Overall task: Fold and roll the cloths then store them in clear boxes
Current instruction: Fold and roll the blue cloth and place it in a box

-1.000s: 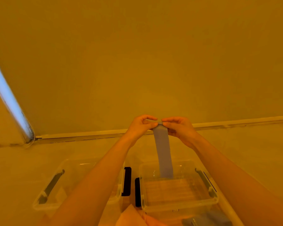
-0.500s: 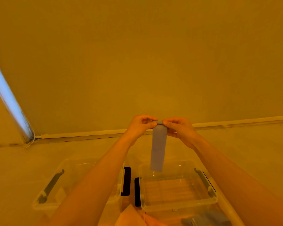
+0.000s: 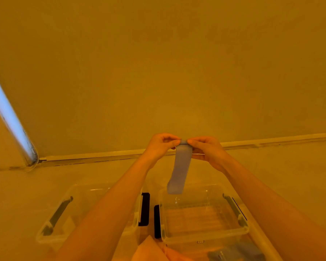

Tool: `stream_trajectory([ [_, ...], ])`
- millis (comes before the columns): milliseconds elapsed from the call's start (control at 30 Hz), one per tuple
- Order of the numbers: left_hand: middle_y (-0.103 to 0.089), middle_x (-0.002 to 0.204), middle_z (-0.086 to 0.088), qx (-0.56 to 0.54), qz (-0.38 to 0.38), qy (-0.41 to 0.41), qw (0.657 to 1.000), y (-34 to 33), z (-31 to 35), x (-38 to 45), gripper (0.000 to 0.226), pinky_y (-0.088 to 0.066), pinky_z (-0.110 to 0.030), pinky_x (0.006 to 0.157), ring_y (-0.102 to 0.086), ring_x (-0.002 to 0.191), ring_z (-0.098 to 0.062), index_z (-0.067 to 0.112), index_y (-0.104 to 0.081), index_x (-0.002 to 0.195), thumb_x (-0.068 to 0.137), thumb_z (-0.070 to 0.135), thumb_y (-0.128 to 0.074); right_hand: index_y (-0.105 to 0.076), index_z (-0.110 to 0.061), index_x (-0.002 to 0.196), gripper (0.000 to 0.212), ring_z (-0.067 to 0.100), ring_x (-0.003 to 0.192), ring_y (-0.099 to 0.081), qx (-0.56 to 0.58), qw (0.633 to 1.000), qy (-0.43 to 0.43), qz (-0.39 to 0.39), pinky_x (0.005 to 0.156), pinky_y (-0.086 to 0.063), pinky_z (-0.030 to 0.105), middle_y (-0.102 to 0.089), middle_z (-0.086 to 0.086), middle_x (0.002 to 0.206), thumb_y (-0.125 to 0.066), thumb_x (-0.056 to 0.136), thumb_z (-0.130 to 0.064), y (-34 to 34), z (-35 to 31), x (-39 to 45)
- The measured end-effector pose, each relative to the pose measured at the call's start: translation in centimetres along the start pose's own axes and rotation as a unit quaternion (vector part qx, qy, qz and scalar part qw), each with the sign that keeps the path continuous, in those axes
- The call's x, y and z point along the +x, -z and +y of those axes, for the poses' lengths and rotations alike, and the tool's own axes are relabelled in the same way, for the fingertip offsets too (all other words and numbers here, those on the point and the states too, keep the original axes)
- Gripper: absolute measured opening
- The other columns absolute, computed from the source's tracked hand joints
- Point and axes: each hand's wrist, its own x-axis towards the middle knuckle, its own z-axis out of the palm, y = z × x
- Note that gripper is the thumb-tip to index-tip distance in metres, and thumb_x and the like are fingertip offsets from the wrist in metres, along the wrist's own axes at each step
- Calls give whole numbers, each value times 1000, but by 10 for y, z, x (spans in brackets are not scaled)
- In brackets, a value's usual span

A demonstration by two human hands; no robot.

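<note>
A narrow folded grey-blue cloth [image 3: 179,170] hangs as a strip in the air. Its top end is rolled between the fingertips of my left hand [image 3: 161,146] and my right hand [image 3: 205,150], which pinch it from either side. The free lower end dangles just above the far rim of the right clear box [image 3: 205,236]. A second clear box [image 3: 51,234] stands to the left, partly hidden by my left forearm. Both boxes are open, and the right one looks empty.
Black latches [image 3: 145,209] sit between the two boxes. A peach cloth [image 3: 151,250] lies at the bottom edge and a grey cloth [image 3: 235,252] shows under clear plastic at the bottom right. A wall and its baseboard [image 3: 102,154] rise behind.
The hanging strip has become shorter: its lower end has risen from inside the right box to above its far rim, while the roll at my fingertips has grown.
</note>
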Motion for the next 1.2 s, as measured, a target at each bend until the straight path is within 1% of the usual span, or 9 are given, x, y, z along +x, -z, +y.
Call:
stream_trajectory([
  [100,-64,86,-2,5,-5,2,1000,-1,0,0,24,-44,-5,56,-55,71,-4,5,-67,108,84,10,-67,-67,-13,91,7,15,78,-69,5,1000,14,0,60,-54,24,-70,6,88,-67,84,-14,1,1,-1],
  [200,-64,91,-2,12,0,32,999,-4,0,-1,27,-39,-4,46,-56,70,-5,13,-64,112,86,19,-66,-66,-12,94,11,12,74,-68,11,1000,22,1,58,-54,23,-69,4,86,-67,83,-9,2,1,-2],
  [300,-62,84,-3,7,-9,49,999,-5,-2,-2,22,-36,-4,42,-54,64,-6,4,-66,105,91,20,-60,-66,-10,99,18,12,76,-69,12,999,29,-7,59,-55,23,-70,4,87,-68,82,-5,3,0,-3],
  [433,-61,76,4,-2,-8,35,999,-6,-3,-2,10,-36,-4,45,-53,61,-3,10,-65,96,89,17,-62,-63,-7,108,27,15,80,-69,30,999,19,-7,62,-56,24,-70,7,91,-68,81,-3,4,0,-2],
  [633,-64,87,1,-3,-8,17,1000,-2,0,-1,21,-40,-3,49,-54,71,-5,12,-67,107,87,17,-65,-67,-11,91,7,18,84,-67,4,1000,16,21,64,-53,24,-69,8,92,-65,86,-15,2,1,-1],
  [800,-62,88,-2,5,-9,54,998,-5,1,-1,25,-37,-5,41,-53,66,-6,9,-65,109,90,24,-60,-67,-10,93,10,16,81,-66,27,999,24,9,66,-55,25,-68,6,87,-65,84,-6,3,-1,-1],
  [967,-62,79,4,2,-11,47,999,-4,-2,0,16,-37,-6,45,-54,64,-4,12,-66,101,88,22,-64,-63,-9,108,27,18,86,-67,27,999,17,-3,72,-55,29,-69,5,91,-67,82,-4,4,1,0],
  [1100,-63,79,4,-18,-17,25,999,-2,-1,-1,23,-38,-5,46,-53,66,-3,7,-65,109,88,15,-64,-67,-15,94,11,16,81,-66,7,1000,-8,5,68,-52,25,-70,4,87,-68,83,-17,3,1,1],
  [1200,-63,83,4,-12,-22,26,999,-1,0,-1,25,-39,-4,46,-53,68,-3,10,-65,112,88,17,-64,-67,-12,93,9,15,81,-64,7,1000,5,13,68,-52,24,-68,5,87,-67,84,-14,3,3,3],
])
